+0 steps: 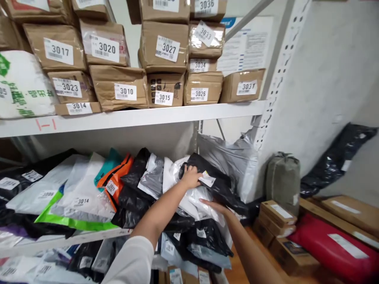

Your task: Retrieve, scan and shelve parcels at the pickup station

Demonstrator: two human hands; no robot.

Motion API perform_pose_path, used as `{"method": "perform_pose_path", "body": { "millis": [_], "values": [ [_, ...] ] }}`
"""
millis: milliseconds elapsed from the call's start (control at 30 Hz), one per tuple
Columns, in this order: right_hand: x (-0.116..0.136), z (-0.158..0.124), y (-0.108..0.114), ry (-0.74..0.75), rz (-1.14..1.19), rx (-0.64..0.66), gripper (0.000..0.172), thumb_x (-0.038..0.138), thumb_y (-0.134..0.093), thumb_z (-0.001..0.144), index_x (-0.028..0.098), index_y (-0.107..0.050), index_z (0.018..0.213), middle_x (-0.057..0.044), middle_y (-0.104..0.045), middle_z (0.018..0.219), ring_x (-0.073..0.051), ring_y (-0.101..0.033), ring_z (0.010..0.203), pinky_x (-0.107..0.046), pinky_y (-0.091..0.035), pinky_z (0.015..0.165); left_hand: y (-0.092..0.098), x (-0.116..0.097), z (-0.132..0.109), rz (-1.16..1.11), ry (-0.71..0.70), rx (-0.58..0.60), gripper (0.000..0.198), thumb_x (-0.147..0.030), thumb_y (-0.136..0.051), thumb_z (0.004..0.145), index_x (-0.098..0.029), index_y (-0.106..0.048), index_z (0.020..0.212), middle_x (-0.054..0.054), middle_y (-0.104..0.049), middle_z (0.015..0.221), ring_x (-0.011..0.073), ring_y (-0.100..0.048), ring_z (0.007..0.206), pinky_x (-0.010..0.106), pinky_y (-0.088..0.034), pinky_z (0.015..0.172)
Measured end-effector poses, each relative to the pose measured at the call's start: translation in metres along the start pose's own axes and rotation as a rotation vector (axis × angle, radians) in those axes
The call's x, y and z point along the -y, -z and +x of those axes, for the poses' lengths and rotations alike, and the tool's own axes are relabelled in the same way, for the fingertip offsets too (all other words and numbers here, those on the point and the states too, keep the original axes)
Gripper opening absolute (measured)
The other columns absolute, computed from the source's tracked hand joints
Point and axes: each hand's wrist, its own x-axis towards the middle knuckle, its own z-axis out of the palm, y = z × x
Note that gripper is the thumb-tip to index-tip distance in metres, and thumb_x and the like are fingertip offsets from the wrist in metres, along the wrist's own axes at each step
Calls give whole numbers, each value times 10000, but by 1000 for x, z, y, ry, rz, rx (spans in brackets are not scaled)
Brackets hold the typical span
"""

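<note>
My left hand point(192, 178) reaches onto the middle shelf with its fingers curled on a black plastic parcel bag point(217, 179) that has a white label. Lower and to the right, my right hand point(215, 206) is held flat, fingers stretched out, against a shiny white parcel bag point(201, 195) below the black one. Part of the white bag is hidden by the black bag and my left arm. A silver-grey parcel bag point(152, 177) lies to the left, and a large grey bag point(233, 157) stands behind at the right end.
Above, the white shelf beam point(166, 115) carries stacked, numbered cardboard boxes point(118, 86). More bags, including an orange one point(114, 181), fill the shelf leftward. A perforated upright point(284, 59) bounds the right side. Boxes point(278, 215) and a red parcel point(328, 240) lie on the floor.
</note>
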Motion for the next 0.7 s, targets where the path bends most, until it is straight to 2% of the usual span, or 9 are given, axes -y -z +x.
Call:
{"method": "perform_pose_path", "body": {
  "millis": [133, 233, 267, 333, 400, 433, 567, 633, 700],
  "values": [
    [12, -36, 13, 97, 32, 100, 638, 598, -754, 647, 170, -712, 1118, -149, -680, 1200, -358, -588, 1174, -492, -419, 1077, 13, 16, -3, -39, 99, -12, 382, -506, -771, 684, -371, -740, 1040, 34, -606, 1112, 289, -503, 1135, 580, -276, 1103],
    [22, -63, 41, 229, 50, 117, 597, 637, -729, 680, 149, -735, 1024, -133, -740, 996, -327, -682, 939, -451, -544, 880, 33, 31, -6, -32, 386, -172, 569, -480, -669, 804, -275, -593, 1329, 148, -443, 1423, 374, -343, 1328, 622, -172, 1122],
    [25, -68, 53, 250, 76, 31, 586, 656, -686, 721, 144, -733, 1003, -133, -743, 957, -309, -690, 894, -428, -552, 843, 38, 37, -8, -37, 518, -195, 643, -461, -638, 836, -199, -509, 1408, 222, -390, 1458, 405, -333, 1335, 643, -208, 1086],
    [28, -66, 74, 249, 46, -300, 619, 685, -620, 767, 147, -706, 1060, -147, -734, 1009, -307, -679, 948, -426, -531, 880, 42, 47, -12, -70, 703, -155, 747, -500, -602, 865, -89, -409, 1458, 321, -434, 1394, 411, -440, 1254, 628, -332, 985],
    [27, -53, 86, 170, -132, -537, 704, 671, -636, 759, 137, -635, 1218, -172, -688, 1169, -333, -630, 1096, -460, -461, 992, 39, 54, -16, -111, 727, -74, 760, -596, -548, 876, -86, -434, 1428, 290, -545, 1297, 343, -552, 1138, 562, -412, 921],
    [23, -43, 86, 101, -249, -547, 750, 648, -657, 752, 123, -593, 1284, -187, -659, 1230, -347, -597, 1159, -482, -411, 1044, 36, 54, -16, -123, 703, -42, 734, -620, -539, 872, -100, -481, 1387, 249, -592, 1253, 306, -583, 1097, 528, -436, 912],
    [1, -14, 53, -179, -518, -462, 757, 602, -566, 853, 87, -496, 1402, -237, -537, 1386, -383, -463, 1324, -537, -221, 1147, 33, 39, -22, -117, 643, 39, 351, -350, -675, 841, -74, -663, 1057, 168, -694, 1079, 228, -645, 975, 389, -486, 848],
    [-12, -7, 27, -260, -504, -493, 762, 617, -476, 900, 94, -441, 1452, -254, -458, 1452, -396, -399, 1373, -542, -214, 1146, 41, 24, -35, -105, 612, 24, 210, -216, -648, 831, -67, -681, 975, 196, -710, 1038, 234, -655, 964, 346, -466, 815],
    [-23, -2, 3, -253, -427, -477, 768, 609, -393, 932, 90, -367, 1497, -262, -420, 1475, -387, -381, 1389, -528, -243, 1141, 50, 7, -59, -92, 572, -26, 202, -219, -605, 844, -104, -684, 990, 189, -721, 1022, 246, -663, 967, 326, -449, 793]
  ]
}}
